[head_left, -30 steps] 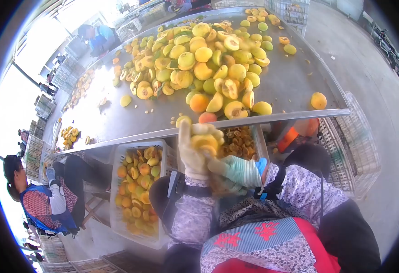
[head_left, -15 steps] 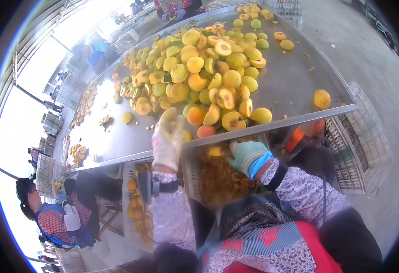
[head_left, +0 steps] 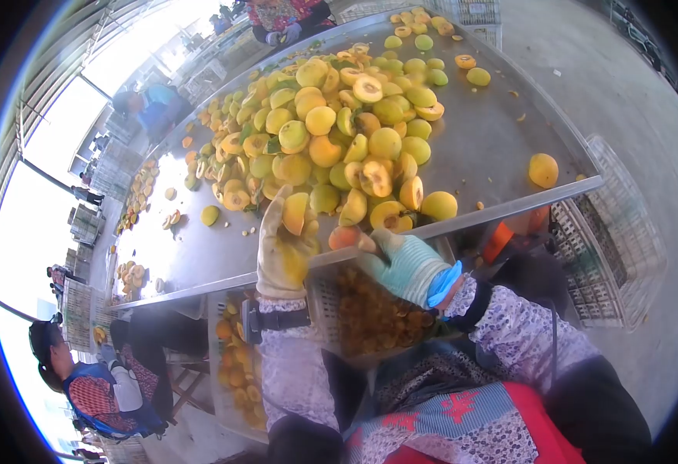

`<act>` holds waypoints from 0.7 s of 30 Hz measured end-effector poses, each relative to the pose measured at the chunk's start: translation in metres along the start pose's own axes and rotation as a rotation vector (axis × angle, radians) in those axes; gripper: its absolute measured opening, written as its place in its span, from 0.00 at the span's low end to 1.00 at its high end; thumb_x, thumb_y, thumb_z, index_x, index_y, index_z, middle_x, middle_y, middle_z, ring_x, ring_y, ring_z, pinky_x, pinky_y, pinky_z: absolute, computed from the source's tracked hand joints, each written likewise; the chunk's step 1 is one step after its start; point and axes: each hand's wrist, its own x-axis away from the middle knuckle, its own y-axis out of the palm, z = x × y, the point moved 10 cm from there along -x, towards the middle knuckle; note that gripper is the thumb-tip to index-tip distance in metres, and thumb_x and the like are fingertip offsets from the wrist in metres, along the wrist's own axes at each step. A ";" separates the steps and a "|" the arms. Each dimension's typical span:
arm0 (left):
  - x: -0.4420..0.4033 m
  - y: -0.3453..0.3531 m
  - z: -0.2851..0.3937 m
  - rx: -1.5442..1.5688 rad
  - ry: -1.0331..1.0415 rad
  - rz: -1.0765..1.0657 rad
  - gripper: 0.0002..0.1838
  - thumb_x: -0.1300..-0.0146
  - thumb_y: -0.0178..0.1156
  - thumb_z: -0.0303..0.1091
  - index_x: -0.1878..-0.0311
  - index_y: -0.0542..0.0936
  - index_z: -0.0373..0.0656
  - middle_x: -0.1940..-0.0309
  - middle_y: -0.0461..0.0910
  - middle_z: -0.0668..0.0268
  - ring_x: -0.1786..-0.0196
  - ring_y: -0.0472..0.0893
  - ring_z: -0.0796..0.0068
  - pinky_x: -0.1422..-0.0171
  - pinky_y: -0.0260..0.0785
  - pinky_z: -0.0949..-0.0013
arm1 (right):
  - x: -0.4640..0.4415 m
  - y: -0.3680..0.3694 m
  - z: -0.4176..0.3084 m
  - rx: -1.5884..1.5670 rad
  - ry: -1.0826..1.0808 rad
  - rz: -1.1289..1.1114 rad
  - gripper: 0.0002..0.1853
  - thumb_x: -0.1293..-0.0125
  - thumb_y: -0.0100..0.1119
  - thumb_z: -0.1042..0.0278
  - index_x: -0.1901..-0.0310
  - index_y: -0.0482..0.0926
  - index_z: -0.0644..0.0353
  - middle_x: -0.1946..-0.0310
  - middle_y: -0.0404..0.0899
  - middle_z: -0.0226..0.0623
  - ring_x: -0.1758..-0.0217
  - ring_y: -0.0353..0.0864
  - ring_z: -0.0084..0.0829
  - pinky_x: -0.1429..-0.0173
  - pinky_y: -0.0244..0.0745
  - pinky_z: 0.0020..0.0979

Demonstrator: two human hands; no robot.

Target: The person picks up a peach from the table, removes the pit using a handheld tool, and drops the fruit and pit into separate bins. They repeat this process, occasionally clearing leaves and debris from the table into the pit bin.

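My left hand [head_left: 283,251], in a pale, yellow-stained glove, is at the near table edge with its fingers curled around a yellow peach piece [head_left: 295,213]. More yellow shows against its palm, blurred. My right hand [head_left: 407,267], in a light green glove with a blue wrist wrap, reaches over the edge with its fingers drawn together. Their tips touch a reddish peach [head_left: 344,237] on the rim; whether they grip anything else is hidden. Just beyond both hands lies a heap of whole and halved yellow peaches [head_left: 321,121].
The metal table [head_left: 501,147] has a raised rim. Below it stand a crate of brownish peach scraps [head_left: 377,313] and a crate of orange peach pieces [head_left: 238,371]. Stacked plastic crates [head_left: 613,240] are at right. One co-worker [head_left: 107,379] sits at left, another [head_left: 288,19] across the table.
My right hand has moved up and left from above the scrap crate to the reddish peach. In my left hand a yellow peach piece now shows between the fingers. The view has shifted slightly.
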 end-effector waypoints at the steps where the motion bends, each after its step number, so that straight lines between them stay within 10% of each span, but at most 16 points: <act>1: 0.009 0.008 -0.005 0.074 -0.035 0.007 0.29 0.27 0.55 0.53 0.36 0.72 0.37 0.50 0.80 0.56 0.52 0.81 0.65 0.51 0.78 0.66 | -0.006 0.004 0.000 -0.120 -0.067 0.092 0.16 0.28 0.55 0.55 0.61 0.75 0.64 0.73 0.81 0.53 0.64 0.82 0.56 0.60 0.77 0.47; 6: 0.033 0.040 -0.024 -0.150 -0.053 -0.011 0.34 0.25 0.45 0.60 0.36 0.72 0.35 0.49 0.79 0.53 0.50 0.81 0.60 0.44 0.76 0.59 | -0.015 0.038 0.005 -0.186 0.092 -0.028 0.14 0.28 0.55 0.64 0.48 0.75 0.64 0.62 0.82 0.57 0.59 0.83 0.56 0.56 0.77 0.44; 8: 0.035 0.025 -0.023 -0.180 0.005 0.014 0.32 0.24 0.45 0.58 0.36 0.71 0.35 0.47 0.78 0.53 0.46 0.80 0.59 0.40 0.74 0.57 | -0.017 0.034 -0.004 -0.186 -0.047 0.057 0.17 0.28 0.56 0.55 0.57 0.73 0.64 0.74 0.79 0.56 0.68 0.81 0.58 0.63 0.76 0.50; 21: 0.049 0.025 -0.009 -0.034 0.164 0.223 0.29 0.22 0.44 0.55 0.42 0.74 0.34 0.51 0.78 0.55 0.49 0.79 0.61 0.39 0.73 0.58 | -0.015 0.047 -0.009 0.007 -0.043 0.066 0.17 0.27 0.54 0.53 0.62 0.74 0.61 0.78 0.78 0.54 0.72 0.80 0.56 0.66 0.74 0.51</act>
